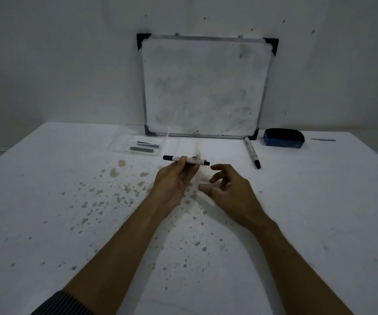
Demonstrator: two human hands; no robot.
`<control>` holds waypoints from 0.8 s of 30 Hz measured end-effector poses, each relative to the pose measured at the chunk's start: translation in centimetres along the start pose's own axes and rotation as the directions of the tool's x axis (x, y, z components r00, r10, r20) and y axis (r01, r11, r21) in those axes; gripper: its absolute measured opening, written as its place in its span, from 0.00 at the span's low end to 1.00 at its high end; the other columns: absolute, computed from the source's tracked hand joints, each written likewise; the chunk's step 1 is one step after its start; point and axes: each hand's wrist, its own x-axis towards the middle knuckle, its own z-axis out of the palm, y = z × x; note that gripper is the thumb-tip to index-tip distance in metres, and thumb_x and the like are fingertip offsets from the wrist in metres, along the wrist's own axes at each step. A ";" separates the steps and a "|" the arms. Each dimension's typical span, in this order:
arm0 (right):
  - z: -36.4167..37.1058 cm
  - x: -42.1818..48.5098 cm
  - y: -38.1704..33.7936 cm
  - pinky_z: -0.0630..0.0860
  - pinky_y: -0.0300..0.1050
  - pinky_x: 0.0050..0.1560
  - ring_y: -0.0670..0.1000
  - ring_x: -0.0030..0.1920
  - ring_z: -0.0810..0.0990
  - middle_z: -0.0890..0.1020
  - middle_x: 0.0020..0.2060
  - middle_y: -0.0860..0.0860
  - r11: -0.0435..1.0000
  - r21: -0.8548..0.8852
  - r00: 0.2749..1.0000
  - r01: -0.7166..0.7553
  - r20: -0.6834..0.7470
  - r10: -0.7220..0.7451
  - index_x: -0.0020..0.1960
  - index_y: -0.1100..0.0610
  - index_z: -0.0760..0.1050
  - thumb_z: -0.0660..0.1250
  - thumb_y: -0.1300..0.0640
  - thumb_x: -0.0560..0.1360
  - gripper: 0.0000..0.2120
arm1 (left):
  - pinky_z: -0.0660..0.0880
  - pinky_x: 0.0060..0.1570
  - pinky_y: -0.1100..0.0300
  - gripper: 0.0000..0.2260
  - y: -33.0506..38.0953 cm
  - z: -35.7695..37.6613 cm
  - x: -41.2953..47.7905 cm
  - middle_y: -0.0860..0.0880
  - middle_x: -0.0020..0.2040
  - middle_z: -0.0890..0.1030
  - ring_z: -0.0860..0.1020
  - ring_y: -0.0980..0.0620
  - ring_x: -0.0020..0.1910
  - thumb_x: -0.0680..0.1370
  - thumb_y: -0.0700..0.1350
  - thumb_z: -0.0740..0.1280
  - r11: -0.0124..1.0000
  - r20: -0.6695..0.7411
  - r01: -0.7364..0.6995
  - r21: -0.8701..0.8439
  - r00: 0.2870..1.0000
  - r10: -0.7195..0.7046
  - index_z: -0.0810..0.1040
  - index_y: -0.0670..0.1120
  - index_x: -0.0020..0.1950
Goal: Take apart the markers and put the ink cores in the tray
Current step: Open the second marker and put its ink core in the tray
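My left hand [173, 181] holds a white marker with black ends [197, 161] level above the middle of the table, its fingers pinching the barrel. My right hand [229, 189] hovers just to the right of it, fingers spread and empty, not touching the marker. A clear plastic tray [119, 147] lies at the back left and holds two dark ink cores [142, 149] and a small dark piece. A second white marker [252, 152] lies on the table to the right, its black cap toward me.
A small whiteboard [206, 87] leans on the wall at the table's back edge. A blue eraser [283, 137] sits at the back right, with a thin grey strip [323, 140] beyond it. The white table [47, 201] is speckled with brown stains.
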 end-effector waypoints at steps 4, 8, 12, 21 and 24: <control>0.0 -0.1 0.4 0.77 0.47 0.55 0.41 0.49 0.76 0.79 0.50 0.41 0.972 -0.212 0.992 0.103 0.098 -0.083 0.57 0.45 0.81 0.72 0.42 0.74 0.14 | 0.84 0.54 0.57 0.09 0.4 -0.2 0.0 0.35 0.56 0.85 0.88 0.46 0.51 0.84 0.37 0.66 0.991 -0.028 0.044 -0.128 0.998 -0.048 0.81 0.31 0.54; -0.5 0.2 0.0 0.75 0.31 0.49 0.38 0.46 0.78 0.84 0.51 0.43 0.995 -0.089 0.998 0.054 0.024 -0.052 0.58 0.49 0.83 0.70 0.49 0.79 0.10 | 0.83 0.56 0.57 0.10 0.4 -0.1 0.1 0.33 0.61 0.84 0.86 0.44 0.56 0.84 0.37 0.65 0.990 -0.019 0.052 -0.133 0.998 -0.055 0.81 0.31 0.57; -1.3 0.5 0.0 0.79 0.33 0.49 0.38 0.49 0.83 0.87 0.52 0.43 0.948 0.311 0.991 -0.063 -0.095 0.097 0.63 0.51 0.82 0.68 0.53 0.80 0.12 | 0.84 0.54 0.57 0.09 0.0 -0.2 0.0 0.36 0.58 0.86 0.86 0.45 0.56 0.84 0.38 0.65 0.997 0.015 0.037 -0.064 0.999 -0.036 0.82 0.33 0.55; -0.8 0.9 0.1 0.78 0.33 0.39 0.41 0.39 0.83 0.88 0.46 0.48 0.733 0.661 0.938 -0.159 -0.131 0.321 0.59 0.52 0.83 0.72 0.53 0.78 0.11 | 0.82 0.58 0.58 0.10 0.0 0.2 -0.2 0.39 0.60 0.83 0.83 0.48 0.56 0.84 0.39 0.65 0.998 0.052 0.043 0.045 0.998 -0.045 0.79 0.35 0.61; -0.6 0.9 0.0 0.78 0.33 0.39 0.41 0.38 0.82 0.88 0.43 0.47 0.757 0.635 0.942 -0.154 -0.137 0.307 0.59 0.53 0.84 0.72 0.53 0.78 0.11 | 0.82 0.59 0.58 0.12 0.0 0.2 -0.1 0.37 0.63 0.81 0.82 0.48 0.57 0.84 0.38 0.65 0.998 0.048 0.039 0.050 0.998 -0.041 0.77 0.33 0.65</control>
